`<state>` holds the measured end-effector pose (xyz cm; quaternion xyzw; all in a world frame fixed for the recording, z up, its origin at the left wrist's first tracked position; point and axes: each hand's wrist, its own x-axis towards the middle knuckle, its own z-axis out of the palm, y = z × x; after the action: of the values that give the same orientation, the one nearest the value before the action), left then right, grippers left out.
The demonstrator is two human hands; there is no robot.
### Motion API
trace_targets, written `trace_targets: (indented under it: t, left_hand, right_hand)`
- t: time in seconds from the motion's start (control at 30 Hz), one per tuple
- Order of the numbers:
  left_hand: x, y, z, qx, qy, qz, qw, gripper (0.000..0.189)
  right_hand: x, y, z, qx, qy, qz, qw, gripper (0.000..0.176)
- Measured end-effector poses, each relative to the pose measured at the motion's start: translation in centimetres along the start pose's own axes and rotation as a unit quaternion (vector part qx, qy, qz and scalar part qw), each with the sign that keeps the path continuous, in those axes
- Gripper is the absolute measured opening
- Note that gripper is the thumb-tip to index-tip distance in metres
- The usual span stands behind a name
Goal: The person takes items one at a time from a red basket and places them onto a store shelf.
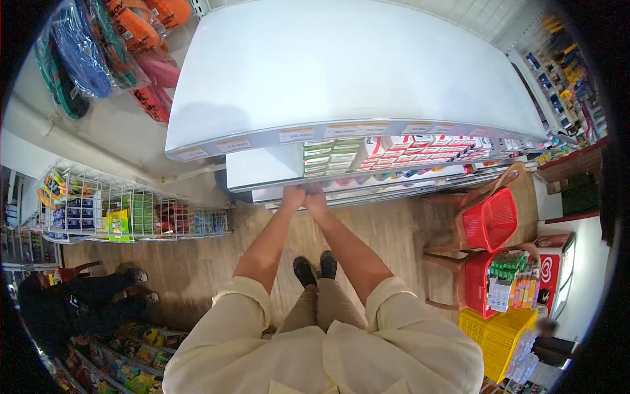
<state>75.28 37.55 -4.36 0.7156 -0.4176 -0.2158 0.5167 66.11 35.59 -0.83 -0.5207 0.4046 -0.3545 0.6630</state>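
Note:
Both arms reach forward to a low shelf of a white store shelving unit point(341, 72). My left hand point(293, 196) and my right hand point(315, 198) sit side by side at the shelf edge, under rows of green boxes point(328, 156) and red-and-white boxes point(420, 150). The fingers are tucked under the shelf above, so what they touch or hold is hidden. My black shoes point(316, 268) stand on the wooden floor below.
A red basket point(491, 220) on a chair and a second red basket with packets point(508, 282) stand at the right, above a yellow crate point(497, 335). A wire rack point(125, 213) of snacks stands left. Another person point(79, 305) crouches at lower left.

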Motion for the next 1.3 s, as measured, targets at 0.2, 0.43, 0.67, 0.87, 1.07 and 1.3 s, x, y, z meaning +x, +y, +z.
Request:
trace_targets:
  t: [0.2, 0.43, 0.67, 0.87, 1.07, 1.3]
  left_hand:
    - [-0.2, 2.4, -1.1, 0.013, -0.061, -0.044, 0.997, 0.036]
    - [-0.4, 2.7, -0.9, 0.046, -0.043, -0.084, 0.994, 0.033]
    - [-2.8, 2.9, 0.4, 0.028, 0.038, -0.135, 0.99, 0.036]
    - [-4.2, 5.3, 2.0, 0.029, 0.013, -0.078, 0.996, 0.035]
    - [-3.0, 4.1, 3.4, 0.035, -0.071, -0.096, 0.992, 0.035]
    - [-2.6, 4.8, 3.8, 0.06, -0.064, -0.05, 0.995, 0.034]
  right_hand:
    - [0.1, -1.6, 0.0, 0.027, -0.01, 0.114, 0.993, 0.037]
    - [1.3, 1.7, -0.6, 0.01, 0.007, 0.101, 0.995, 0.033]
    - [-1.7, 4.2, -1.3, -0.049, 0.076, -0.007, 0.996, 0.049]
    - [-4.4, -0.9, -2.0, -0.099, 0.207, -0.068, 0.971, 0.051]
    - [-2.7, 0.2, -3.4, -0.065, 0.182, -0.063, 0.979, 0.059]
    - [-1.6, 1.8, -4.5, -0.01, 0.126, -0.099, 0.987, 0.061]
